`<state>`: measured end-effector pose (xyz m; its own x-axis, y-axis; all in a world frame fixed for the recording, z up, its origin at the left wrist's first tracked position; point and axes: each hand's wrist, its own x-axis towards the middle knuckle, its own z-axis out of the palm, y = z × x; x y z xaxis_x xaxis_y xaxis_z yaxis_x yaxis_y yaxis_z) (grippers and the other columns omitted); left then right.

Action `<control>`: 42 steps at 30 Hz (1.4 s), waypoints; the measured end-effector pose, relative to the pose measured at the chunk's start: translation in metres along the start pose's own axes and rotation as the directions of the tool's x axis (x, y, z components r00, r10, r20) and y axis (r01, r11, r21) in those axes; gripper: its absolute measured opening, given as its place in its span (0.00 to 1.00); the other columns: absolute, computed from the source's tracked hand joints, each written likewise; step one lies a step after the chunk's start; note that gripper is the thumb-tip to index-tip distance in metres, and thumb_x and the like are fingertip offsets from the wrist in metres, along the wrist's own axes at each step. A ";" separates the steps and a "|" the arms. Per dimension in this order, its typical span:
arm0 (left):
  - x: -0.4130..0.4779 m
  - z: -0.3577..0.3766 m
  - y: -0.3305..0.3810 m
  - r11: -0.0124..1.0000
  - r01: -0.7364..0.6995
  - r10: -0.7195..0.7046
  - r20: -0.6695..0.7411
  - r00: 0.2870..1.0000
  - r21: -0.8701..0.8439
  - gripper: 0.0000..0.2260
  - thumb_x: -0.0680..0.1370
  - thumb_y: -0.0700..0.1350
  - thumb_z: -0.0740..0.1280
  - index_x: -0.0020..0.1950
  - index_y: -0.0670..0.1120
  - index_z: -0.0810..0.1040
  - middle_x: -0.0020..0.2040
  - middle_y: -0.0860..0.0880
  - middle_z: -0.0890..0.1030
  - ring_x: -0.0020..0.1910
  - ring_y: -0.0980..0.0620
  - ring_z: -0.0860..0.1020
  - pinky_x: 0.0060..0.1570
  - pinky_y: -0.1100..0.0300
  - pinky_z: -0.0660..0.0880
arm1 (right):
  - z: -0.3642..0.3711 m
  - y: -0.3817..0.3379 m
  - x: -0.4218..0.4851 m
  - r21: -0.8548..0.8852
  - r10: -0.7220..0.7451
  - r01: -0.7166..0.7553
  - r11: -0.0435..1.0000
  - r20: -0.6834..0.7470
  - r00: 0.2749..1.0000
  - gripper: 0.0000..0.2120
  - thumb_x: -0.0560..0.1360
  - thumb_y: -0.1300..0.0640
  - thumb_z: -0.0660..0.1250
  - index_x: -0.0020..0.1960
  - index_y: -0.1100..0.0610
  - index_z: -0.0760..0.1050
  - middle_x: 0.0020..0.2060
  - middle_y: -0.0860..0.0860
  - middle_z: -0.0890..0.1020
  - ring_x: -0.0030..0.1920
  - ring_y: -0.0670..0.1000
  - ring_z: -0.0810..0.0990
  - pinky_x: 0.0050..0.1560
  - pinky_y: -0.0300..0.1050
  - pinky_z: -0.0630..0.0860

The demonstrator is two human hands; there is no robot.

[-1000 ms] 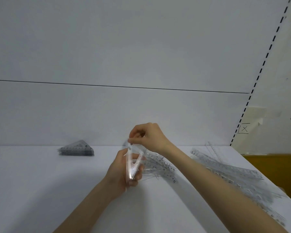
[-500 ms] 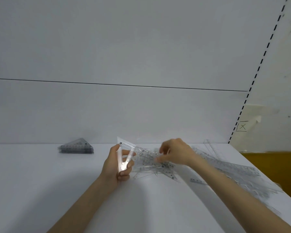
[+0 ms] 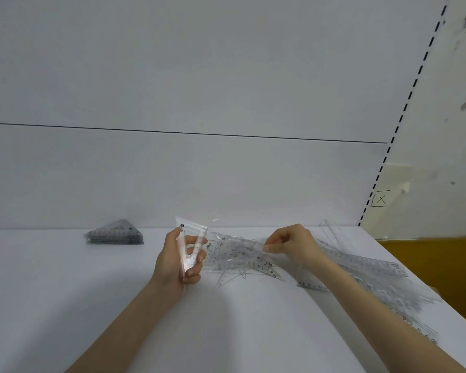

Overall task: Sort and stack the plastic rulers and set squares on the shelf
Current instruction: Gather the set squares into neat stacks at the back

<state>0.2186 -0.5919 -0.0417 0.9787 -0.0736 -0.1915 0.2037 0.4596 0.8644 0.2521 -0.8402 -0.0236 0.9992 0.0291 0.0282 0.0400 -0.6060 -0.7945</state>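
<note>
Head view: left hand (image 3: 178, 261) grips clear set squares (image 3: 191, 246) upright. Right hand (image 3: 289, 244) pinches one from the messy pile (image 3: 240, 255). Lift it slowly so the others stay down.

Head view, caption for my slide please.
Left hand holds set squares; right hand picks from loose pile.

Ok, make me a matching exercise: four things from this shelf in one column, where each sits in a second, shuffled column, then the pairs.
Things
1. stacked set squares
2. held set squares
3. loose set squares
4. long rulers

Places
A. spread in a heap along the right side of the shelf
B. upright in the left hand
C. neat pile at the back left, near the wall
D. jumbled on the shelf between the hands, with the right hand pinching at them

Pairs: 1-C, 2-B, 3-D, 4-A
</note>
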 end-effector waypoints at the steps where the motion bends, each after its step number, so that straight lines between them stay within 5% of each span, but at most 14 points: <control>1: 0.000 0.000 0.000 1.000 -0.005 0.005 -0.003 1.000 -0.007 0.23 0.80 0.57 0.51 0.47 0.38 0.74 0.26 0.45 0.69 0.15 0.54 0.58 0.21 0.73 0.56 | -0.004 0.000 0.000 0.043 0.023 -0.023 0.999 0.004 1.000 0.05 0.67 0.54 0.78 0.35 0.51 0.83 0.32 0.49 0.82 0.34 0.45 0.76 0.33 0.36 0.69; 5: 0.000 0.000 -0.001 0.998 -0.037 0.037 -0.007 0.999 -0.047 0.23 0.80 0.56 0.51 0.46 0.38 0.73 0.26 0.45 0.69 0.15 0.54 0.59 0.21 0.73 0.57 | -0.011 -0.009 -0.015 0.283 0.055 -0.052 0.958 -0.003 0.998 0.05 0.69 0.56 0.76 0.38 0.56 0.84 0.33 0.48 0.83 0.35 0.45 0.75 0.40 0.38 0.69; 9: -0.002 0.007 -0.003 0.996 -0.068 0.069 0.014 0.997 -0.065 0.22 0.79 0.56 0.51 0.46 0.39 0.73 0.28 0.45 0.70 0.17 0.53 0.61 0.22 0.70 0.56 | 0.011 -0.032 -0.038 0.579 0.100 -0.070 0.812 -0.021 0.995 0.03 0.71 0.59 0.74 0.41 0.59 0.82 0.33 0.49 0.83 0.32 0.46 0.70 0.33 0.36 0.67; 12: -0.004 0.016 -0.005 0.989 -0.103 0.107 0.037 0.994 -0.111 0.21 0.79 0.56 0.52 0.45 0.41 0.75 0.30 0.44 0.72 0.22 0.51 0.66 0.23 0.66 0.59 | 0.043 -0.059 -0.059 0.747 0.116 -0.120 0.654 0.058 0.992 0.02 0.73 0.66 0.70 0.42 0.64 0.79 0.32 0.55 0.83 0.26 0.47 0.76 0.28 0.36 0.72; 14: -0.005 0.021 -0.005 0.981 -0.124 0.134 0.053 0.990 -0.152 0.21 0.79 0.56 0.52 0.44 0.42 0.74 0.32 0.44 0.73 0.25 0.49 0.69 0.24 0.64 0.61 | 0.064 -0.073 -0.070 0.755 0.097 -0.158 0.637 0.125 0.987 0.04 0.74 0.67 0.68 0.41 0.64 0.77 0.32 0.57 0.82 0.26 0.48 0.80 0.27 0.37 0.74; 19: -0.004 0.016 -0.006 0.987 -0.081 0.087 0.035 0.996 -0.140 0.27 0.80 0.60 0.46 0.50 0.41 0.75 0.36 0.42 0.79 0.31 0.45 0.72 0.26 0.62 0.67 | 0.094 -0.077 -0.075 0.533 0.080 -0.101 0.840 0.062 0.995 0.09 0.73 0.58 0.69 0.37 0.61 0.77 0.28 0.52 0.82 0.26 0.49 0.79 0.27 0.37 0.68; 24: 0.001 0.013 -0.009 0.989 -0.041 0.045 0.025 0.999 -0.143 0.27 0.79 0.62 0.49 0.52 0.40 0.73 0.34 0.43 0.73 0.28 0.46 0.70 0.29 0.58 0.67 | 0.102 -0.071 -0.071 0.313 -0.004 -0.003 0.950 0.020 1.000 0.15 0.71 0.51 0.68 0.27 0.55 0.77 0.25 0.52 0.82 0.27 0.49 0.81 0.44 0.52 0.80; 28: 0.002 0.016 -0.010 0.987 -0.055 0.059 0.022 0.998 -0.149 0.25 0.80 0.61 0.48 0.47 0.41 0.72 0.28 0.46 0.69 0.25 0.50 0.68 0.29 0.59 0.65 | 0.104 -0.063 -0.065 0.242 -0.013 0.010 0.970 0.010 1.000 0.14 0.67 0.47 0.71 0.26 0.52 0.78 0.22 0.52 0.80 0.26 0.48 0.78 0.42 0.57 0.81; 32: -0.001 0.018 -0.011 0.993 -0.056 0.051 -0.049 0.997 -0.101 0.28 0.80 0.63 0.47 0.48 0.41 0.72 0.27 0.48 0.65 0.19 0.54 0.62 0.23 0.66 0.62 | 0.084 -0.064 -0.064 0.195 -0.118 0.096 0.976 0.104 0.988 0.17 0.67 0.48 0.77 0.26 0.55 0.76 0.22 0.51 0.78 0.23 0.46 0.75 0.30 0.42 0.74; 36: -0.003 0.010 -0.005 0.995 -0.012 0.008 -0.038 0.999 -0.099 0.25 0.79 0.65 0.51 0.47 0.43 0.71 0.26 0.48 0.66 0.18 0.57 0.58 0.23 0.71 0.55 | 0.035 -0.040 -0.026 -0.188 -0.212 0.190 0.964 -0.105 0.972 0.11 0.70 0.43 0.73 0.36 0.50 0.80 0.30 0.45 0.82 0.32 0.44 0.79 0.40 0.45 0.78; 38: -0.001 0.007 -0.004 0.996 -0.010 0.007 -0.033 0.999 -0.083 0.24 0.79 0.63 0.52 0.49 0.43 0.72 0.26 0.48 0.66 0.18 0.57 0.58 0.22 0.72 0.54 | 0.022 -0.024 -0.013 -0.411 -0.151 0.123 0.903 -0.036 0.988 0.13 0.69 0.40 0.71 0.48 0.47 0.81 0.39 0.41 0.81 0.42 0.44 0.79 0.43 0.44 0.75; 42: -0.001 0.006 -0.005 0.998 -0.014 0.012 -0.035 0.999 -0.066 0.24 0.80 0.62 0.52 0.53 0.41 0.71 0.26 0.47 0.68 0.17 0.56 0.58 0.22 0.72 0.54 | 0.022 -0.007 -0.003 -0.393 -0.087 0.084 0.916 0.010 0.996 0.07 0.69 0.45 0.74 0.41 0.47 0.81 0.37 0.43 0.82 0.42 0.46 0.80 0.42 0.43 0.75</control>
<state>0.2173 -0.5997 -0.0426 0.9796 -0.0373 -0.1976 0.1880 0.5183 0.8343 0.2486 -0.8187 -0.0316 0.9919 0.0896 0.0905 0.1226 -0.8648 -0.4870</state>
